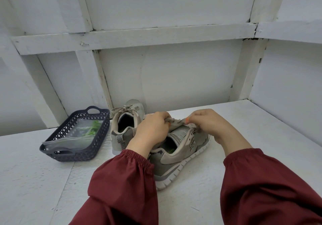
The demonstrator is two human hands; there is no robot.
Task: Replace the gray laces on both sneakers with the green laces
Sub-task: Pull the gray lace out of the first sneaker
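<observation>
Early on: both hands, left and right, pinch the near sneaker's gray lace; the far sneaker is still tied, the green laces still bagged.

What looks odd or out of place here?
A green bit sits inside the near sneaker, whose gray lace the left hand and right hand pinch. The sneaker's outer side looks scuffed and peeling. Nothing is spilled.

Soft, even, cool light; faint shadows; wide-angle bending at the edges; slight overall softness.
</observation>
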